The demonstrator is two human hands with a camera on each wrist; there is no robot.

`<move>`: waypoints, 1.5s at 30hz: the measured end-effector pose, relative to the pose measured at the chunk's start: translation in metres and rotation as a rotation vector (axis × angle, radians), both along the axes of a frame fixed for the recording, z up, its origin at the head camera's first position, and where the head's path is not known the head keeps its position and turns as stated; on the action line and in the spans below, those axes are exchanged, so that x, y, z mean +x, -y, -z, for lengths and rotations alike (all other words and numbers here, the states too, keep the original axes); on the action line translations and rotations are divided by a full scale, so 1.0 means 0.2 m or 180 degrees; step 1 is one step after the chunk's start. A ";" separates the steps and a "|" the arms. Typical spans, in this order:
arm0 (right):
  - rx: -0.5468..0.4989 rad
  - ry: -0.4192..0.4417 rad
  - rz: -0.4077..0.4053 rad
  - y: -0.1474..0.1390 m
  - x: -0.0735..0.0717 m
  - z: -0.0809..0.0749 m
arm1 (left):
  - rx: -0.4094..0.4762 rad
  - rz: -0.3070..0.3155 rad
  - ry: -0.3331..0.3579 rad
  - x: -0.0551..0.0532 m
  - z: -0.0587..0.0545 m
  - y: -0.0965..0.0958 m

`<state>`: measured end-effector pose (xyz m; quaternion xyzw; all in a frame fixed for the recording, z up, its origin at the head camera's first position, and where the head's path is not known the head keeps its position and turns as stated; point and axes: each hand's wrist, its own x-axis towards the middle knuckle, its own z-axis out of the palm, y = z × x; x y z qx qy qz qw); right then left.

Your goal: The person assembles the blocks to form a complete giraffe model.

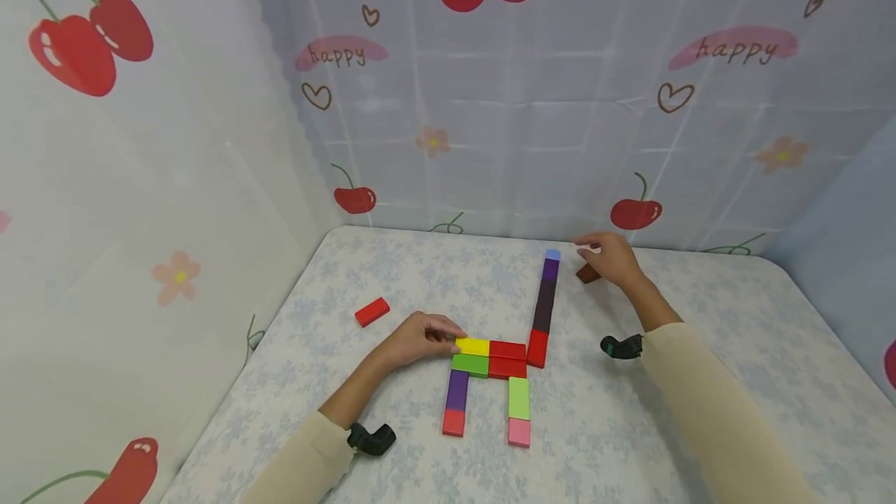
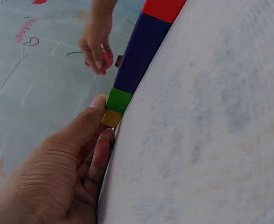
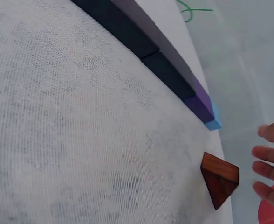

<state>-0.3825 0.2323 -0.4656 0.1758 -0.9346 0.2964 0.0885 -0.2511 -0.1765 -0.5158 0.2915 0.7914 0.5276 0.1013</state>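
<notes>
My left hand [image 1: 418,337] is at the left end of a yellow block [image 1: 473,347], with thumb and fingertips pinching it. Against the yellow block lies a green block [image 1: 470,365]; red blocks [image 1: 507,360] continue to the right. In the left wrist view the thumb lies close to the green block's edge. My right hand [image 1: 610,257] hovers near the table's back edge, fingers apart and loosely bent. Below it sits a brown triangular block [image 3: 220,179], partly covered by the hand in the head view. The right wrist view shows a gap between fingertips and triangle.
A leaning row of dark blocks [image 1: 544,304] rises from the red ones to a light-blue block [image 1: 553,254]. Purple [image 1: 457,391] and light-green [image 1: 519,397] blocks extend toward me, ending in red and pink [image 1: 519,432]. A separate red block [image 1: 372,312] lies at left. Curtains border the table [image 1: 301,411].
</notes>
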 end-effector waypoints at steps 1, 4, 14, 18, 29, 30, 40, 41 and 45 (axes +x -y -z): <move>-0.0003 0.0055 -0.0014 -0.01 0.01 0.00 | 0.0006 0.0006 -0.0003 0.00 0.00 0.00; 0.0005 0.0229 -0.0062 -0.06 0.04 0.01 | 0.0012 0.0011 -0.0016 0.00 0.00 0.01; -0.0149 0.0419 0.0054 -0.13 0.06 0.14 | -0.0078 0.0024 -0.0030 -0.06 0.08 0.03; -0.0203 0.0357 0.0062 -0.13 0.07 0.16 | -0.0077 0.0036 -0.0038 -0.07 0.10 0.04; -0.0199 0.0663 0.0135 -0.13 0.06 0.13 | -0.0108 0.0088 -0.0113 -0.09 0.12 0.04; -0.0201 0.0695 0.0152 -0.13 0.05 0.13 | -0.0110 0.0087 -0.0117 -0.09 0.12 0.04; -0.0192 0.0350 0.0346 -0.13 0.05 0.16 | -0.0100 0.0020 -0.0054 -0.08 0.12 0.03; -0.0209 0.0304 0.0366 -0.13 0.05 0.16 | -0.0098 0.0015 -0.0055 -0.08 0.12 0.03; -0.0295 0.0289 0.0441 -0.12 0.07 0.18 | -0.0078 0.0018 -0.0055 -0.08 0.12 0.02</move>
